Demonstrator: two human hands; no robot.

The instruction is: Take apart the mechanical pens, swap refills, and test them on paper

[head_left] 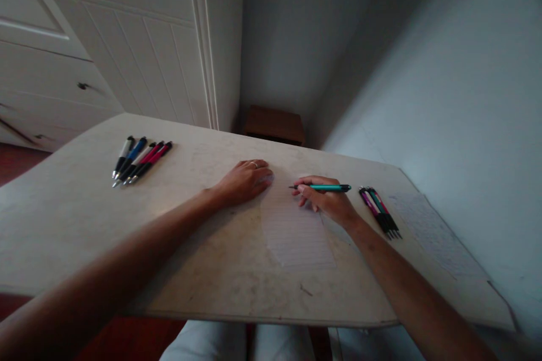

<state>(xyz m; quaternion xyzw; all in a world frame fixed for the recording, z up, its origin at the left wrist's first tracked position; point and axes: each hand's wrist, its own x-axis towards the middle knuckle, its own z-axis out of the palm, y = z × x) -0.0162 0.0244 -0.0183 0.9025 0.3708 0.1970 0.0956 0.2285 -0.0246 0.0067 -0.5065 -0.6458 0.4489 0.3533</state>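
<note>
A sheet of lined paper [296, 240] lies on the pale table [220, 271] in front of me. My left hand [245, 183] rests on the table with its fingers lying over the sheet's upper left edge; a ring shows on one finger. Over the upper right part of the paper, my right hand [328, 200] grips a teal ballpoint pen [328, 187] with a black grip and black end. The pen lies nearly level, its tip pointing left over the ruled lines. I cannot tell whether the tip touches the paper.
Several pens [139, 161] lie bunched at the table's far left. To the right of my right hand, several more pens [380, 211] lie side by side. A handwritten sheet [438, 234] lies along the right edge by the wall. Behind stand white cabinets [148, 56] and a brown box-like piece [274, 123].
</note>
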